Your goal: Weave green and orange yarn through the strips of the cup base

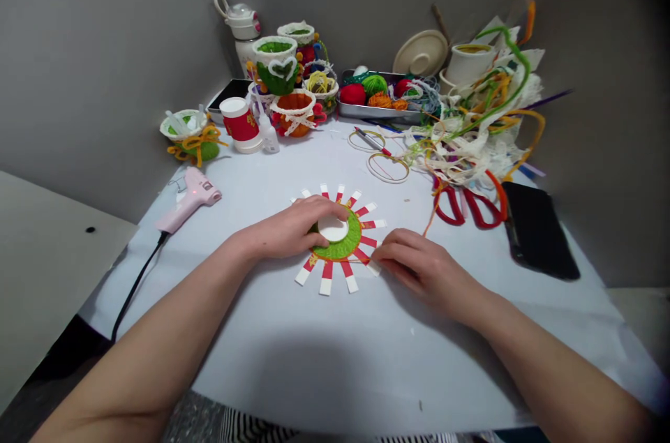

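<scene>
Arching over the green ring (354, 232), left hand (299, 225).

i can read no lettering from here, as the gold marks (310, 264) on the red-and-white strips (326, 271) near the fingers (325, 207) of the left hand (299, 224) and on the paper cup (241, 123) beyond them are too small.

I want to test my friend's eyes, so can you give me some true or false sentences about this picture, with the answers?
1. The left hand touches the green woven ring. True.
2. The right hand is holding a pen. False: it pinches orange yarn.
3. A pink glue gun lies on the table. True.
4. The black phone is standing up. False: it lies flat.
</scene>
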The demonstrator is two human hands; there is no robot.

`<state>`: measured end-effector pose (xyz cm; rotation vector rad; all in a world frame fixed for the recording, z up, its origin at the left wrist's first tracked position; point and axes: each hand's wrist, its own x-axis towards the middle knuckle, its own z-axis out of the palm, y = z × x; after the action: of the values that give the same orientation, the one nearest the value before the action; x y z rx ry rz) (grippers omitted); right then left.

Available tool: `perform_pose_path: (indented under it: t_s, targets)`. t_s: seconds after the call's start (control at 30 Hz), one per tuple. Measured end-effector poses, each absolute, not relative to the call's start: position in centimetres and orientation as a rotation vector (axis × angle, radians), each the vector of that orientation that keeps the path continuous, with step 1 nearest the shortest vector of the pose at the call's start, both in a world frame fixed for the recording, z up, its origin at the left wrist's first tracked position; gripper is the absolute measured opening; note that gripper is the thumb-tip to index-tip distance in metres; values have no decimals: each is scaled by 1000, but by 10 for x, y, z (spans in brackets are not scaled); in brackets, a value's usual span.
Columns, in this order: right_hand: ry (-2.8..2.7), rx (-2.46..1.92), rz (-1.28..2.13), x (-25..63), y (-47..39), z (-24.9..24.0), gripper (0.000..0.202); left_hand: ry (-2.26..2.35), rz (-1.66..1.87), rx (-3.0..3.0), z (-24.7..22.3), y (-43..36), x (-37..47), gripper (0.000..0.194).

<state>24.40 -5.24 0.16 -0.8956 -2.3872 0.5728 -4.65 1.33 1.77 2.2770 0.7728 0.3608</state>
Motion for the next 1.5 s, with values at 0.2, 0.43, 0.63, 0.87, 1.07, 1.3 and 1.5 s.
perform_pose_path:
  t_s: [0.2,0.43,0.63,0.87,1.07,1.3,1.5]
  targets:
    - [-2628,-788,610,250,-66,17,30,720,344,2241,19,14,-48,43]
    - [-2756,-903,398,248,-79,17,34,751,304,2215,20,14,-48,48]
    - [-2543,-1056,402,252,-64,6,26,716,322,2226,19,15,-48,40]
    - [-2223,-1261,479,240,-47,-16,16,719,332,2245,18,14,-47,39]
    - [-2183,-1286,481,235,-46,-19,13,733,352,2239,24,8,-42,43]
    - [-2184,-1309,483,236,-46,-19,13,980,473,2231,14,2,-27,64]
    - [-2234,-1130,527,239,-48,-12,12,943,414,2310,21,3,-32,52]
